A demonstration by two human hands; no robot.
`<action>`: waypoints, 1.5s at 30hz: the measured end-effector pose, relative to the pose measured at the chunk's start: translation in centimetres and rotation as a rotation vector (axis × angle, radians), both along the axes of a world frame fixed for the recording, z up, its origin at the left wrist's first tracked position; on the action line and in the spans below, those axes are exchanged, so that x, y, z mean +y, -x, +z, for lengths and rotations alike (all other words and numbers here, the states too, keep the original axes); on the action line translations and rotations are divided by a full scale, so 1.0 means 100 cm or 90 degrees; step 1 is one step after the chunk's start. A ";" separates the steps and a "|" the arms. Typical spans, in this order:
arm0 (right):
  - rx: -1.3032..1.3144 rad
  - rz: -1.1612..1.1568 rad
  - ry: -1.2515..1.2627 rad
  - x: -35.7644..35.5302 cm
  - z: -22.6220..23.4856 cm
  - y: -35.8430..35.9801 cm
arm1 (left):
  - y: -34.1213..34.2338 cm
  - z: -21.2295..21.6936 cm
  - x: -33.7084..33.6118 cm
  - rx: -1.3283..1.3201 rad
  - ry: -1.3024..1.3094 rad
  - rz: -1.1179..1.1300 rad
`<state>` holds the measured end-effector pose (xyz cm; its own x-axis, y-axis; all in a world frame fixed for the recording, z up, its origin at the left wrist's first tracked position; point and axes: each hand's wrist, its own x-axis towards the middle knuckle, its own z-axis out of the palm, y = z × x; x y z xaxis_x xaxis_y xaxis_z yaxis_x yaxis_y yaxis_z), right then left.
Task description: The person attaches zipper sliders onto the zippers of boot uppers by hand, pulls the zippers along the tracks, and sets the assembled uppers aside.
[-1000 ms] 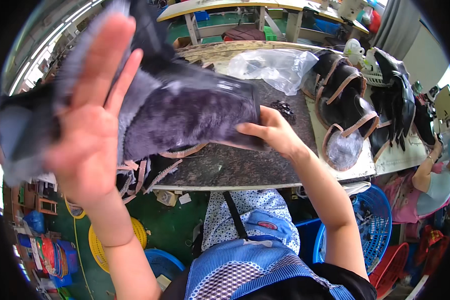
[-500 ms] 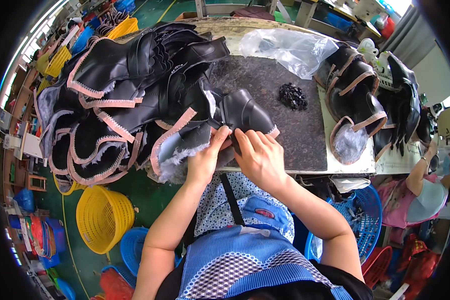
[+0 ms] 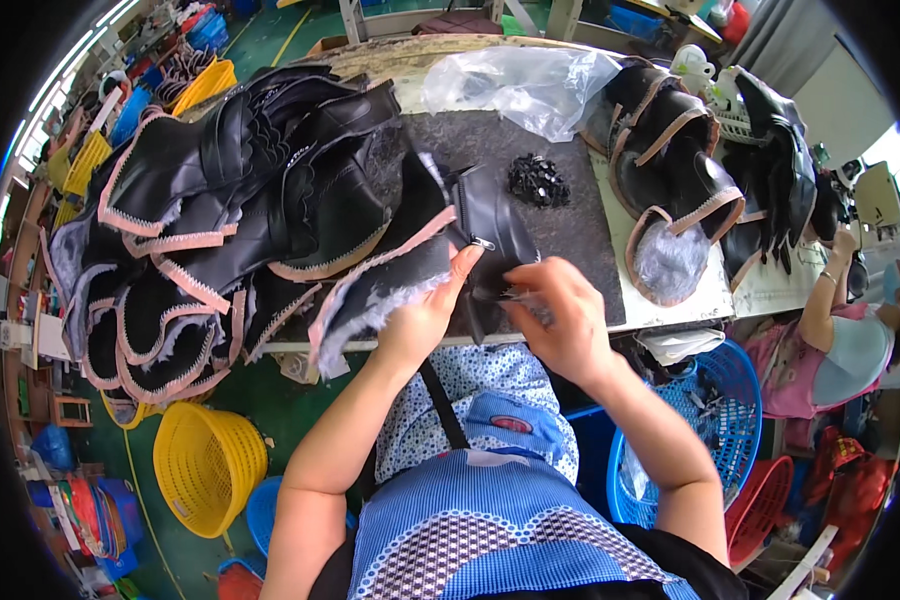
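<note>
A black leather boot upper with a pinkish zigzag-stitched edge and grey fleece lining lies at the front of the table, its zip running up the side. A silver zip pull shows near my left thumb. My left hand is closed on the fleecy side of this upper, thumb against the zip. Just right of it, my right hand has its fingers bent by the black leather; motion smears the fingertips. Beyond the upper lies a small heap of shiny black pieces.
Black boot uppers are piled at the left, and others stand at the right. A clear plastic bag lies at the back. Below the table are a yellow basket and a blue basket. Another person sits at the right.
The upper has turned, so its zip and pull now show. My right hand has drawn away from my left, toward the right. The view has shifted slightly.
</note>
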<state>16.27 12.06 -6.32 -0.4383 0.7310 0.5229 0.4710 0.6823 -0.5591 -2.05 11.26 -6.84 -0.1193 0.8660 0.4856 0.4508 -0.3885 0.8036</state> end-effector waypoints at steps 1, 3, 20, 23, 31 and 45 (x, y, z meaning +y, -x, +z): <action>0.042 -0.170 0.090 -0.007 0.000 -0.003 | -0.006 0.002 0.001 -0.031 -0.082 0.004; 0.176 -0.214 0.265 -0.013 -0.008 -0.004 | -0.015 -0.001 0.001 -0.070 -0.069 0.003; 0.631 0.004 0.682 -0.015 -0.011 -0.006 | -0.016 0.029 -0.035 -0.413 0.333 -0.254; 0.643 0.009 0.686 -0.006 0.007 -0.002 | -0.019 0.023 -0.036 -0.346 0.237 -0.261; 0.700 0.024 0.719 -0.004 0.016 -0.014 | -0.025 0.013 -0.024 -0.165 0.122 -0.300; 0.691 -0.010 0.649 -0.018 0.005 -0.002 | -0.005 -0.007 -0.021 0.013 0.164 -0.341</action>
<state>16.51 10.22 -5.81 -0.1682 0.9750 -0.1454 -0.4747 -0.2093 -0.8549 -1.55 9.17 -7.54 0.3734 0.8935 0.2493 0.2624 -0.3595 0.8955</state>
